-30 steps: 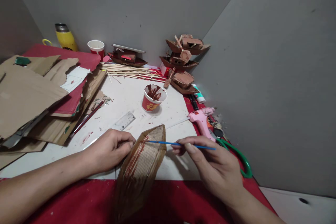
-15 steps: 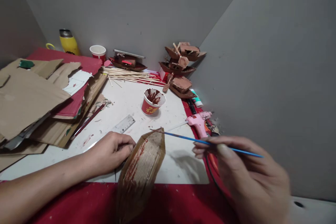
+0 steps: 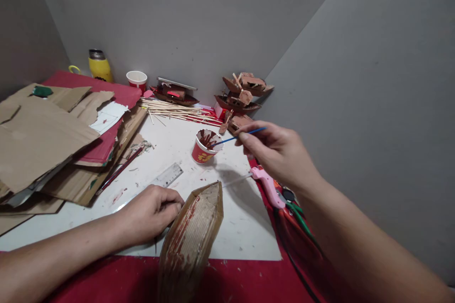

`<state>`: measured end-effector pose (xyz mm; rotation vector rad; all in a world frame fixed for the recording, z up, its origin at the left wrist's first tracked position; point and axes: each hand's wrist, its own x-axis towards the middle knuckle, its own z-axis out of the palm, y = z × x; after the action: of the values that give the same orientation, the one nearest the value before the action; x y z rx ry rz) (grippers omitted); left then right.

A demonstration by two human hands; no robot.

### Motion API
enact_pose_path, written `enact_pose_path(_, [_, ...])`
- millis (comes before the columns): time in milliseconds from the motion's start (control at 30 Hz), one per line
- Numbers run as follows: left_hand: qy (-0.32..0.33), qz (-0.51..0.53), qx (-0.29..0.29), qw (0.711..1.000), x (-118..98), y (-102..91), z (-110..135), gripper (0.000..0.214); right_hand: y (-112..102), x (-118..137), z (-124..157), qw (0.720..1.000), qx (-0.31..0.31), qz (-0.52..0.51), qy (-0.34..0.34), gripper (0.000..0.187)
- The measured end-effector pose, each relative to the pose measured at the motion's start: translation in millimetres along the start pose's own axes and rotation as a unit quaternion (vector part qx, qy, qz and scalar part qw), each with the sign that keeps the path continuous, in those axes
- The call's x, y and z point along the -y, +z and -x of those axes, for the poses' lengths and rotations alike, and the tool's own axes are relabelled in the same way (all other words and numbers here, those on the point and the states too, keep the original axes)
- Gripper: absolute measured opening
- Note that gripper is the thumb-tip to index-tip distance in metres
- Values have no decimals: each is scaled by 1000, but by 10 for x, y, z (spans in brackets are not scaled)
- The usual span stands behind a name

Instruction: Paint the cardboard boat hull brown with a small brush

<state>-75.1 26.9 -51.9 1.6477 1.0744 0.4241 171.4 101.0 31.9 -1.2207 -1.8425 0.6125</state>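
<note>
My left hand (image 3: 156,210) is closed on the left edge of a cardboard boat hull (image 3: 194,227), its far end pointed and its ribbed inside streaked with reddish-brown paint. Pinched in my right hand (image 3: 266,147) is a thin blue paintbrush (image 3: 229,140). Its tip reaches into a red and white paper cup (image 3: 204,155) whose inner wall is smeared with brown paint. Behind my right hand, a brown model boat (image 3: 239,124) is partly hidden.
Cardboard sheets (image 3: 46,137) pile up at the left. Wooden sticks (image 3: 181,111), more model boats (image 3: 245,92), a second cup (image 3: 137,79) and a yellow bottle (image 3: 100,66) line the back. A ruler (image 3: 169,175) lies mid-table; a pink glue gun (image 3: 267,187) lies at the right.
My right hand has moved forward and left, carrying the paintbrush from above the hull's tip into the paper cup. My left hand and the hull stay about where they were.
</note>
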Motion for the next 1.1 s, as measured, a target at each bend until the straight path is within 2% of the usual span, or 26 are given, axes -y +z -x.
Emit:
enact_pose_path(100, [-1, 2, -2, 1000, -7, 2, -3, 33, 129, -68, -100, 997, 71, -6, 6, 9])
enact_pose_path(200, [-2, 1, -6, 1000, -3, 11, -11, 32, 176, -103, -111, 996, 84, -28, 11, 16])
enact_pose_path(300, [-3, -1, -5, 1000, 2, 17, -15, 31, 120, -92, -64, 998, 47, -49, 12, 22])
enact_pose_path(467, [-1, 3, -1, 1000, -6, 9, -7, 31, -36, -109, 82, 995, -56, -79, 17, 15])
enact_pose_path(600, [2, 0, 0, 1000, 0, 0, -6, 33, -126, -203, 253, 978, -134, -151, 49, 11])
enact_pose_path(733, [2, 4, 2, 1000, 9, 1, -11, 33, -205, -163, 491, 960, -165, -210, 80, 6])
enact_pose_path(933, [4, -4, 0, 1000, -3, 5, -7, 33, -188, 26, 924, 955, -125, -245, 110, 7])
enact_pose_path(1100, [4, -5, 0, 1000, -8, -4, -6, 33, -64, -40, 1161, 969, -16, -216, 121, 11])
